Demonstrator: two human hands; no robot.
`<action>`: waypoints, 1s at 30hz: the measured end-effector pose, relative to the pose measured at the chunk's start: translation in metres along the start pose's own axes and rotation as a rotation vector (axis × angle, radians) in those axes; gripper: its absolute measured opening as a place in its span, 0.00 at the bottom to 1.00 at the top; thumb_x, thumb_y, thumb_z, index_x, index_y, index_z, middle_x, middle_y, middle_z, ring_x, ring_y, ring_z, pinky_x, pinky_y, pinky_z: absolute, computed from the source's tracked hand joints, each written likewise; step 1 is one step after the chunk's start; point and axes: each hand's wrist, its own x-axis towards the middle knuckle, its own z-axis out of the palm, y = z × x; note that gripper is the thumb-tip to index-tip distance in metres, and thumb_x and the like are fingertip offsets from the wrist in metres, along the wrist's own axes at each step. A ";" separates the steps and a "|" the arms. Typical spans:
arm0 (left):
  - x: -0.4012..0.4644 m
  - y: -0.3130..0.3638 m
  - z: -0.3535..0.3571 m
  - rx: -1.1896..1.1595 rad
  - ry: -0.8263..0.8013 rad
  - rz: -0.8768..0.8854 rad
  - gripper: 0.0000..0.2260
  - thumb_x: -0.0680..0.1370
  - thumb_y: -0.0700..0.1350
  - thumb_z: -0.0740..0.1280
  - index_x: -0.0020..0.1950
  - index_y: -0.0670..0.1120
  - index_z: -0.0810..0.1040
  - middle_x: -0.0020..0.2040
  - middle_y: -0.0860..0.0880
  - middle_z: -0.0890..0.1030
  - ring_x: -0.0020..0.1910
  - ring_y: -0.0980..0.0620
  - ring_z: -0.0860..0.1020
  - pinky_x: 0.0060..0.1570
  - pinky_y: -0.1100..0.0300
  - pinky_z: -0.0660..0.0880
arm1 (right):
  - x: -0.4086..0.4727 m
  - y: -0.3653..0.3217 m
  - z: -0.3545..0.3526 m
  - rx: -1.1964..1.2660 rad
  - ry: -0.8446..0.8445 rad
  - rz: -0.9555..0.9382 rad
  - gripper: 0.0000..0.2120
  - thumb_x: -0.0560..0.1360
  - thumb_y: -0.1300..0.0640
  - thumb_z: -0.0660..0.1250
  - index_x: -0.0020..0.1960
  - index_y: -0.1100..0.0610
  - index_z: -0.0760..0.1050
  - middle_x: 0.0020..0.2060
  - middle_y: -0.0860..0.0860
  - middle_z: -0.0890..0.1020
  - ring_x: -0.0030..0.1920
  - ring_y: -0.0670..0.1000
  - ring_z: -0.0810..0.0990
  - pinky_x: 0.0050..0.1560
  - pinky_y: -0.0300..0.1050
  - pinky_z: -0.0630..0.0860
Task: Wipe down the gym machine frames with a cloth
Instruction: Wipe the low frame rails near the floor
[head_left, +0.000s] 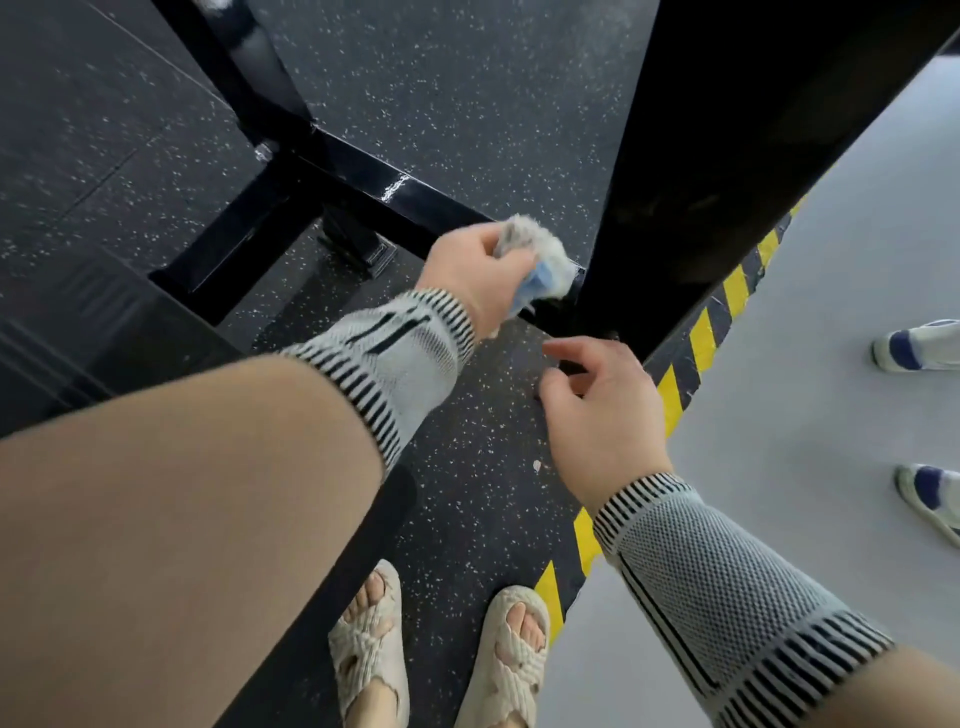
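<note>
Floor: speckled black rubber gym flooring (493, 104) fills the left and middle; a yellow-and-black hazard stripe (701, 343) edges it, with pale grey floor (831, 312) to the right.
Far left: a glossy black machine panel (104, 322) sits low at the edge, hard to identify further.
Frame: a black base rail (374, 182) runs from a welded joint at upper left down to the foot of a wide black upright (727, 130); a wet-looking glint shows partway along the rail.
Left hand: the left hand (472, 270) grips a bunched grey-and-blue cloth (540, 254), pressed on the rail just beside the upright's foot.
Right hand: the right hand (602, 410) hovers nearby, holding nothing, fingers loosely curled.
Feet: cream sandals (436, 649) stand below; another person's sneakers (919, 348) show at the right edge.
Step in hand: probably wiping the rail's end at the corner.
Doing it well: keep the cloth flat and firm, work it into the joint, cover the rail's side faces as well as the top, then move up the upright in overlapping passes.
</note>
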 end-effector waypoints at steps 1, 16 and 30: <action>0.014 0.007 0.009 0.019 -0.005 0.056 0.08 0.79 0.43 0.65 0.52 0.41 0.81 0.49 0.42 0.83 0.50 0.43 0.82 0.53 0.51 0.79 | 0.002 0.005 -0.001 -0.015 0.023 0.001 0.11 0.77 0.58 0.63 0.57 0.49 0.79 0.53 0.42 0.74 0.42 0.35 0.74 0.46 0.28 0.71; 0.002 -0.023 0.014 0.791 -0.321 0.222 0.18 0.79 0.36 0.60 0.66 0.51 0.77 0.61 0.49 0.78 0.61 0.48 0.76 0.59 0.59 0.70 | -0.003 0.001 -0.007 -0.124 0.071 0.063 0.12 0.77 0.60 0.61 0.54 0.52 0.81 0.52 0.42 0.75 0.43 0.40 0.71 0.41 0.30 0.63; -0.156 0.043 -0.058 0.468 -0.119 0.037 0.12 0.80 0.37 0.63 0.55 0.53 0.80 0.42 0.54 0.79 0.32 0.60 0.72 0.30 0.70 0.69 | -0.088 -0.084 -0.071 -0.023 -0.080 0.083 0.20 0.76 0.64 0.57 0.65 0.50 0.73 0.59 0.52 0.77 0.42 0.52 0.76 0.45 0.45 0.75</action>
